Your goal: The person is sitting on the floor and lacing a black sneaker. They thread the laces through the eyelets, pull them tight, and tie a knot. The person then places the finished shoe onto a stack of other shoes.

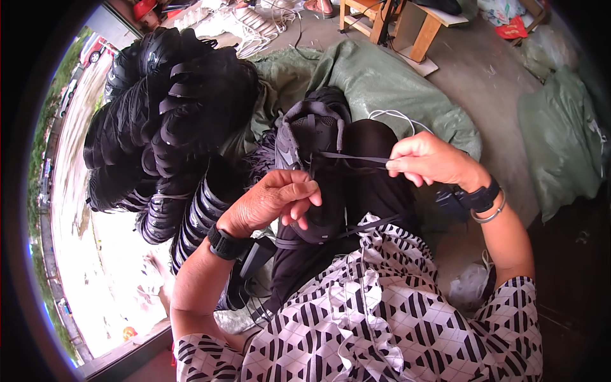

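Note:
A dark grey and black shoe point(312, 130) rests on my lap, its padded opening facing up. My right hand point(423, 159) pinches a flat dark shoelace point(356, 156), stretched taut from the shoe out to the right. My left hand point(277, 200) is over the shoe's left side. Its thumb and forefinger are pressed together near the lacing, and what they hold, if anything, is hidden. Both wrists wear black straps.
Many black shoes point(184, 108) are heaped on the left. Green sacks point(394, 89) lie ahead, with another green sack point(560, 140) at the right. A white cord point(398, 113) loops beyond my right hand. A wooden stool point(366, 16) stands at the back.

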Tool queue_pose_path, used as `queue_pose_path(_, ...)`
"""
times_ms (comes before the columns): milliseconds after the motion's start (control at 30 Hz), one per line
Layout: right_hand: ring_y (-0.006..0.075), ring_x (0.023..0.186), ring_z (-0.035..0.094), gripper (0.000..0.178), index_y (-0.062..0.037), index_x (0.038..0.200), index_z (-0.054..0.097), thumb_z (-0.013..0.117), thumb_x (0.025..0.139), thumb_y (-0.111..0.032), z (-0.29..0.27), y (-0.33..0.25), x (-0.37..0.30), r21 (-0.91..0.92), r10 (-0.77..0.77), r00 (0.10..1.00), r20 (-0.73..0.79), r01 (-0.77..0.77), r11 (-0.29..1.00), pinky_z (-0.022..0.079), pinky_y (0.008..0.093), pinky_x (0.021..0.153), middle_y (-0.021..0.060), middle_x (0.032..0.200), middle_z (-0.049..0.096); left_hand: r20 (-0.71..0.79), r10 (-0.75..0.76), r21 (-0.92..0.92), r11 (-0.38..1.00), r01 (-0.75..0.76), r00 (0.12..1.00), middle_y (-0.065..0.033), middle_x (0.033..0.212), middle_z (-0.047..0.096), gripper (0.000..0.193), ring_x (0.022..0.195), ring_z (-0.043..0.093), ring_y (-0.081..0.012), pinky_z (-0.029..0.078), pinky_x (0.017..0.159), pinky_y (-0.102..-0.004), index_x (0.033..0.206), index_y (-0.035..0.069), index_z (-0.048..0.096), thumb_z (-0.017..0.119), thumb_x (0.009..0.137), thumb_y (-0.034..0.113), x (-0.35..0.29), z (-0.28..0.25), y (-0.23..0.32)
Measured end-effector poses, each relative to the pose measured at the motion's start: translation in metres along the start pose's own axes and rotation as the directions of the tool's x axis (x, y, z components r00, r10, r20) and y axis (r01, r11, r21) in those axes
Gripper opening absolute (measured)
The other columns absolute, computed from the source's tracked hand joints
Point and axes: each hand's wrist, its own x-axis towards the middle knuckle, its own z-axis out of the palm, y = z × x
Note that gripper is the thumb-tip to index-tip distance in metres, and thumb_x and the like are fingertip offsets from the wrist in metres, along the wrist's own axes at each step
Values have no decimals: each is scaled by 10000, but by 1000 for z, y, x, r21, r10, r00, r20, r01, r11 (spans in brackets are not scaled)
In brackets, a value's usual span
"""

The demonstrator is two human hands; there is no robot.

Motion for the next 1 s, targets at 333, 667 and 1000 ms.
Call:
queue_pose_path(333, 215, 748, 570, 467, -124, 573, 439, 504, 991, -323, 8, -18, 34, 770, -513, 786, -344, 549, 326, 453, 458, 940, 109, 769, 585, -656, 509, -211, 585, -783, 557, -71, 1123, 611, 373, 963, 574, -138, 468, 926, -338, 1198, 15, 578, 516, 978, 310, -27, -65, -4)
queue_pose_path(667, 182, 607, 488, 475, -169, 558, 366, 643, 904, -339, -132, 283, -40, 725, 478, 709, -518, 661, -195, 459, 327, 814, 21, 549, 445, -989, -13, -130, 533, -836, 145, -100, 1225, 624, 326, 1159, 562, -215, 501, 961, -359, 1240, 52, 580, 581, 926, 140, -441, -414, -101)
queue_pose_path(1000, 97, 716, 618, 284, -31, 1050, 672, 628, 919, -278, -21, 63, 3, 440, -41, 827, -560, 340, 831, 482, 232, 637, 34, 894, 674, -277, 835, 859, 437, -266, 476, -87, 996, 653, 159, 833, 610, -144, 499, 694, -252, 995, 28, 700, 620, 867, -22, -37, -24, 6)
